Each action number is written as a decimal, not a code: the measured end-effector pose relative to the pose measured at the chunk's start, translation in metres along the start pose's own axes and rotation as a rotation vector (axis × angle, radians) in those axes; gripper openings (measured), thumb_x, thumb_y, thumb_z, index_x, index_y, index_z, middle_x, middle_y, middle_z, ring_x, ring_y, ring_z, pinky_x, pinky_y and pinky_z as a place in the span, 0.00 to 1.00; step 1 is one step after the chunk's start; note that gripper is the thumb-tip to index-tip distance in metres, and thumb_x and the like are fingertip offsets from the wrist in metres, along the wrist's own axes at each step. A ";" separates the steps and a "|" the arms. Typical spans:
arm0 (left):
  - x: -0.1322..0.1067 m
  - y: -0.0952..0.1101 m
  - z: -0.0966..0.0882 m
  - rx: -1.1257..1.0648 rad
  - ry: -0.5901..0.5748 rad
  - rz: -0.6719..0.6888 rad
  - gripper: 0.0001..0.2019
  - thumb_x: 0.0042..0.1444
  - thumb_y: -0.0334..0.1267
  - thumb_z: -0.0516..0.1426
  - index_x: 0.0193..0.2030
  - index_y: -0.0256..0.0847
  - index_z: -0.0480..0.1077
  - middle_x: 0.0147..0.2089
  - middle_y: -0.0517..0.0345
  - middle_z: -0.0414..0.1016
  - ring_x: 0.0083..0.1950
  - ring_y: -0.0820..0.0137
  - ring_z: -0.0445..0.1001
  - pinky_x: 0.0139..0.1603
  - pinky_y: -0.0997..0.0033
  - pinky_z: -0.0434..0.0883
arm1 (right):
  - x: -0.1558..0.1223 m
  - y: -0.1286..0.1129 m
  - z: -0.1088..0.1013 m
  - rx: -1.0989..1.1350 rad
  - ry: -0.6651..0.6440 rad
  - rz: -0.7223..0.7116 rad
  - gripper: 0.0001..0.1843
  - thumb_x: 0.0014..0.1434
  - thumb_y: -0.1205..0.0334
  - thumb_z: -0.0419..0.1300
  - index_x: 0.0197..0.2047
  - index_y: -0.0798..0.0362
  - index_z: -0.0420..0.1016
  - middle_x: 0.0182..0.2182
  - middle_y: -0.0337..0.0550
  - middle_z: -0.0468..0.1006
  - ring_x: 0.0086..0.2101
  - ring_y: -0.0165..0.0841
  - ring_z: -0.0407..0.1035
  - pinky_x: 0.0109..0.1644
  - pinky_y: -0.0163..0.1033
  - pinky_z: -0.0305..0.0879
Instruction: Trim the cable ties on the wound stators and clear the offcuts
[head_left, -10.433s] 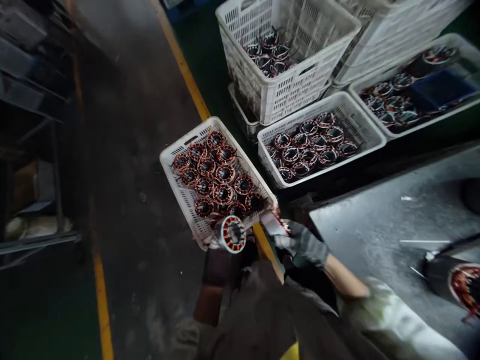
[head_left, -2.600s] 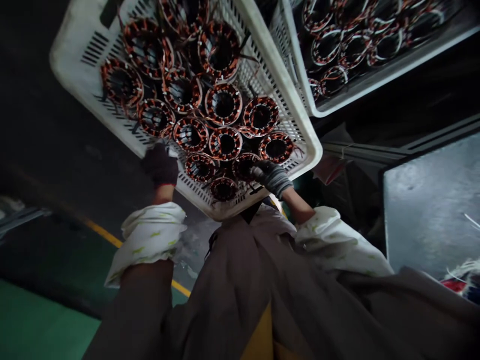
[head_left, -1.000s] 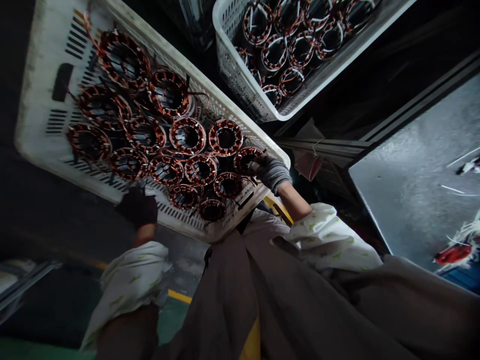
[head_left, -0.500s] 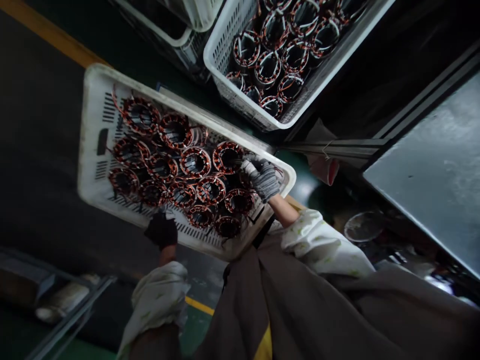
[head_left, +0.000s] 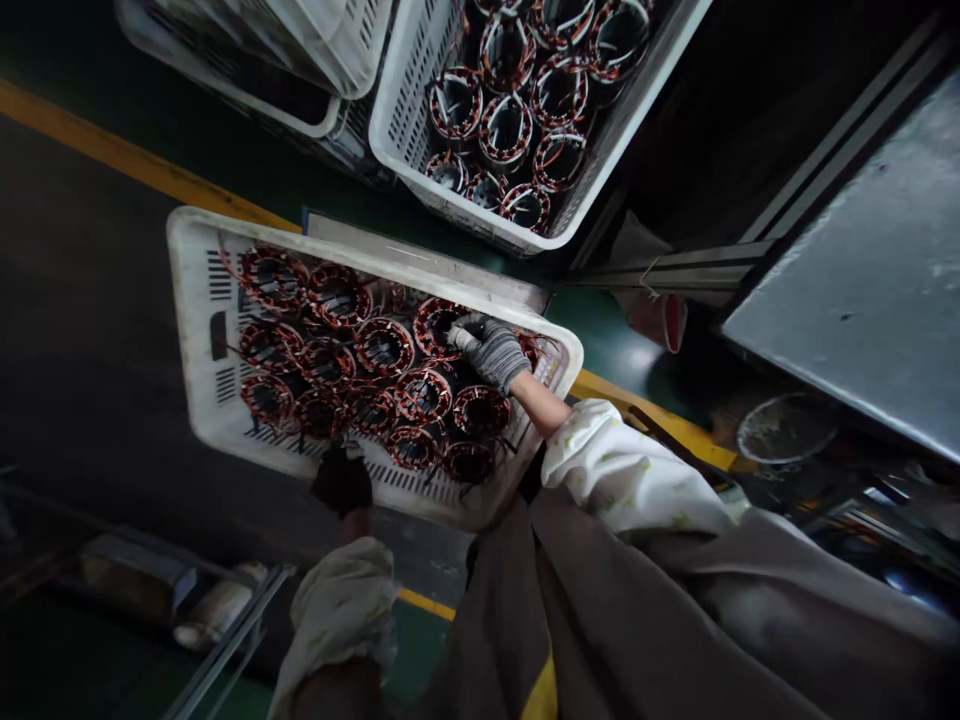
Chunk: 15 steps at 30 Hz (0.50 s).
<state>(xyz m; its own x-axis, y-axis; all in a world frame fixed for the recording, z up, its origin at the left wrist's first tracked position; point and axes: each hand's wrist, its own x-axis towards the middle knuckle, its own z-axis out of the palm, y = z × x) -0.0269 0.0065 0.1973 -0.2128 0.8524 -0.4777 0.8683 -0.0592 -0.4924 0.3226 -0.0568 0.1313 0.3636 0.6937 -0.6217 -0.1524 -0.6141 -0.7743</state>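
A white plastic crate [head_left: 201,375] in front of me holds several motor stators [head_left: 385,345] with copper-coloured windings, standing on end. My left hand [head_left: 343,478], in a dark glove, is closed over the crate's near rim. Over the crate's right part, my right hand [head_left: 491,352] wears a grey knitted glove with whitish fingertips. Its fingers are bent at the edge of a stator [head_left: 435,325] near the far wall. The fingertips are partly inside that stator's bore, and the hand hides part of the stators below it.
Another white crate [head_left: 390,125] with several stators stands beyond, beside stacked crates [head_left: 330,45]. A grey flat board [head_left: 427,262] lies behind the near crate. To the right are a metal-topped surface [head_left: 862,280] and a round basin [head_left: 786,428]. A metal frame [head_left: 232,640] is at lower left.
My right hand has moved left onto the stator's edge. The near crate has shifted away from the far crate, uncovering more of the grey board. My left hand stays at the near rim.
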 end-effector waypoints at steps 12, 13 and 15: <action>-0.013 0.003 -0.010 -0.029 -0.009 0.026 0.22 0.76 0.45 0.47 0.62 0.42 0.78 0.57 0.35 0.84 0.57 0.42 0.82 0.48 0.55 0.66 | -0.002 -0.001 -0.003 0.038 0.017 -0.027 0.19 0.70 0.40 0.71 0.50 0.45 0.87 0.45 0.43 0.90 0.48 0.42 0.82 0.61 0.50 0.79; -0.013 0.003 -0.007 -0.025 -0.016 0.021 0.21 0.75 0.44 0.48 0.61 0.41 0.78 0.57 0.35 0.84 0.57 0.43 0.81 0.49 0.56 0.65 | -0.009 -0.003 -0.005 0.070 0.035 -0.039 0.21 0.70 0.36 0.70 0.50 0.46 0.86 0.43 0.43 0.90 0.47 0.41 0.82 0.60 0.50 0.80; -0.012 0.003 0.001 -0.027 -0.036 -0.002 0.21 0.76 0.45 0.48 0.59 0.36 0.77 0.56 0.33 0.84 0.58 0.44 0.81 0.50 0.56 0.64 | -0.026 -0.005 -0.006 0.140 0.068 -0.049 0.26 0.72 0.31 0.64 0.46 0.47 0.84 0.38 0.45 0.88 0.43 0.41 0.81 0.56 0.49 0.81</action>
<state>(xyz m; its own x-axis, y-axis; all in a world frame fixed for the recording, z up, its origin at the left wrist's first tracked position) -0.0225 -0.0039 0.2013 -0.2296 0.8333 -0.5029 0.8795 -0.0436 -0.4739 0.3198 -0.0745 0.1522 0.4343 0.6913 -0.5774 -0.2582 -0.5186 -0.8151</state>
